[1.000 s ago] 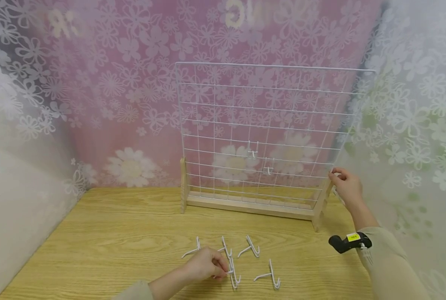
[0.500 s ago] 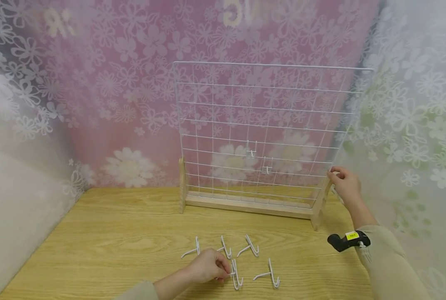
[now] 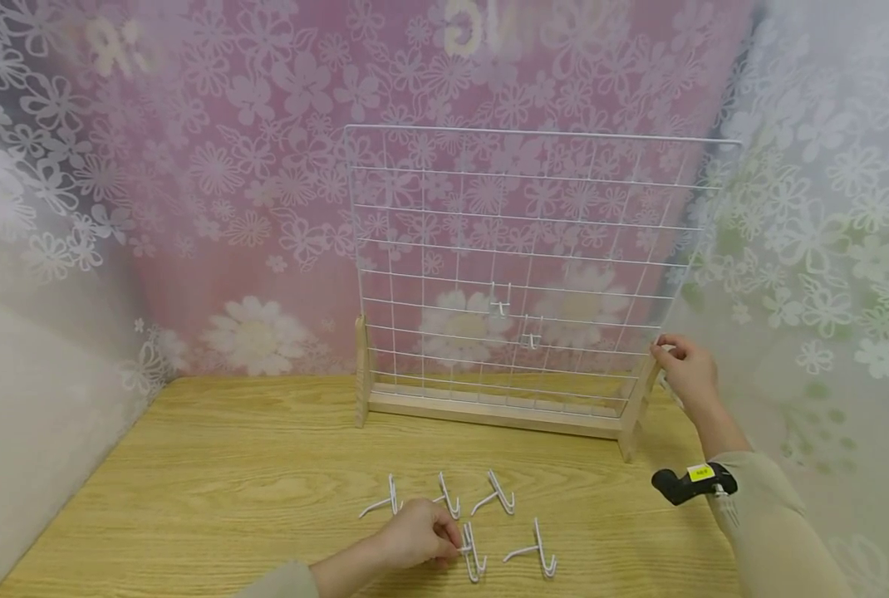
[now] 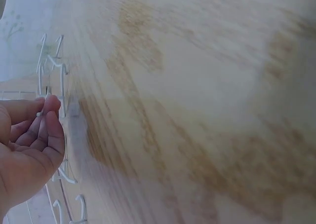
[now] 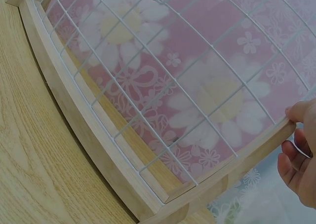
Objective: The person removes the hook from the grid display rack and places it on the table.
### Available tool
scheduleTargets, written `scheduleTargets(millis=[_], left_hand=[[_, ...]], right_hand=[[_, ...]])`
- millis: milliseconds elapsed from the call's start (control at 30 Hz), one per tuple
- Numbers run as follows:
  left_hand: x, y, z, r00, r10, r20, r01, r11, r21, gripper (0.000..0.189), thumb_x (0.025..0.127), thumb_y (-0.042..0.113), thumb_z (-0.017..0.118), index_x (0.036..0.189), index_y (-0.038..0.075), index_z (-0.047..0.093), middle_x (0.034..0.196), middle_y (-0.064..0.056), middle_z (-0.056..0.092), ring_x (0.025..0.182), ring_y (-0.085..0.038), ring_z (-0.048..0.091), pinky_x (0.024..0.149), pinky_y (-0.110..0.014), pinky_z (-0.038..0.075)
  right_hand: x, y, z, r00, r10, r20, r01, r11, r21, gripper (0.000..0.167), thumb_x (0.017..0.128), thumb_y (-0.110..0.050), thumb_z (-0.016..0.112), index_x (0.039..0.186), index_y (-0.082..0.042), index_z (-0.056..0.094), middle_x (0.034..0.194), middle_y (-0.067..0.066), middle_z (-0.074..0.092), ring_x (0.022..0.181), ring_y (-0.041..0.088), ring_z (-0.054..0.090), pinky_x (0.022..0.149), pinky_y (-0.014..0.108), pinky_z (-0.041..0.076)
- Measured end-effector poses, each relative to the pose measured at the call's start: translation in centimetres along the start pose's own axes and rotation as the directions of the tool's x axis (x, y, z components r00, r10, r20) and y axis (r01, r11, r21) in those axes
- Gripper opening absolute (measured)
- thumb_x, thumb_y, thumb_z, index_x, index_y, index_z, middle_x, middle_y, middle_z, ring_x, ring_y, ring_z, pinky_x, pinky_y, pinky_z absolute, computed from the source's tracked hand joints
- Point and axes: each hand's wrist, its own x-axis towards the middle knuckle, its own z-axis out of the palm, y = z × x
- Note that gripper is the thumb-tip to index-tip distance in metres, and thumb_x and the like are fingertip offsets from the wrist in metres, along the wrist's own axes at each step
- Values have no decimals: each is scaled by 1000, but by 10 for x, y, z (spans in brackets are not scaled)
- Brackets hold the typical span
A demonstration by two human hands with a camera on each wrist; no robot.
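Note:
My left hand point(image 3: 422, 534) pinches the peg of a white wire hook point(image 3: 474, 552) between thumb and fingertips, low over the wooden table. In the left wrist view the same hook point(image 4: 62, 81) stands out past the fingertips. My right hand point(image 3: 689, 371) grips the top of the right upright of a wooden stand point(image 3: 489, 413). In the right wrist view the thumb lies on one side of that upright point(image 5: 266, 142) and curled fingers on the other. A white wire grid panel point(image 3: 444, 241) stands upright in the stand, with two hooks point(image 3: 500, 309) hanging on its middle.
Several more white wire hooks lie on the table point(image 3: 250, 490): one hook point(image 3: 495, 493) beyond the left hand, another hook point(image 3: 537, 550) to its right. A pink flowered wall point(image 3: 265, 166) rises behind the grid, and a pale flowered wall point(image 3: 826, 274) stands close on the right.
The left hand has shifted slightly to the right and nearer with the pinched hook, which now sits apart from the hook behind it. The right hand stays on the stand.

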Motion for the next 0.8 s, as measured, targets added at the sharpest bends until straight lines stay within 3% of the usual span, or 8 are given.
scheduleTargets(millis=[467,800], left_hand=[[0,-1,-2,1000,2,12,-3,998,56,9,78,-9,64,73,-1,66,64,-5,63,52,-11,59,48,-17,44],[1,-7,-1,998,40,-39,-33,986,162,15,73,-12,65,70,2,67,63,1,63,51,-4,51,45,-15,42]], right_hand=[[0,-2,0,1000,16,1,-16,1000,5,40,96,-31,47,118,2,53,82,5,47,67,11,43,51,23,42],[-1,-3,1,1000,10,0,-10,1000,18,39,96,-31,47,117,3,53,81,4,47,67,10,43,52,21,43]])
